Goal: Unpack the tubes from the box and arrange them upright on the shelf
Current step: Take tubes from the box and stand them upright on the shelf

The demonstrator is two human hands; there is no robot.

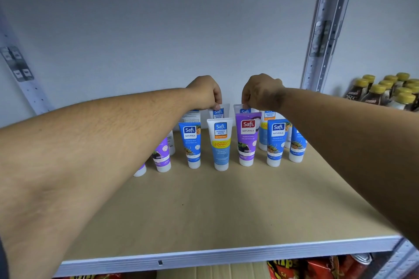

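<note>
1. Your left hand (pixel 205 92) pinches the top crimp of a back-row white tube (pixel 218 113); fingers curled on it.
2. Your right hand (pixel 260 90) pinches the next back-row tube (pixel 244 111) the same way.
3. Both tubes stand upright on the shelf (pixel 226 210), behind the front row (pixel 221 142).
4. Bottles (pixel 385 92) sit far right.

Back wall (pixel 158 29): plain pale grey-white, evenly lit.
Shelf board (pixel 215 206): tan, with a pale metal front edge (pixel 226 253).
Uprights: perforated metal post (pixel 326 29) at the right rear corner, another (pixel 20 68) at the left.
Neighbouring bay: yellow-capped brown bottles (pixel 385 92) beyond the right post.
Below: red snack packets (pixel 317 267).
</note>
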